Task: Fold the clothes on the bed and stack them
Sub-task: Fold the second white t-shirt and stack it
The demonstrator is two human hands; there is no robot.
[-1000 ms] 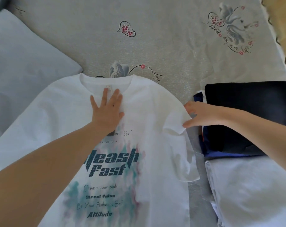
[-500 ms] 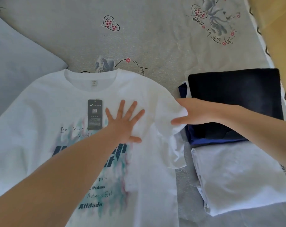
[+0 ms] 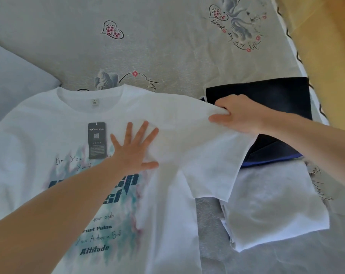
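Note:
A white T-shirt (image 3: 49, 119) with teal lettering lies face up on the bed, a black hang tag (image 3: 96, 139) on its chest. My left hand (image 3: 135, 149) presses flat on the chest, fingers spread, just right of the tag. My right hand (image 3: 239, 113) grips the shirt's right shoulder and holds the sleeve (image 3: 213, 171) lifted off the bed. To the right lie a folded dark navy garment (image 3: 270, 95) and, nearer me, a folded white garment (image 3: 272, 204).
The grey bedsheet (image 3: 167, 46) with heart and swan prints stretches behind the shirt. A grey pillow (image 3: 13, 80) sits at the left. The bed's right edge (image 3: 298, 56) borders a yellow floor (image 3: 325, 36).
My left hand slid from the collar down and right across the chest, uncovering the hang tag. My right hand closed on the shoulder and raised the sleeve over the folded garments.

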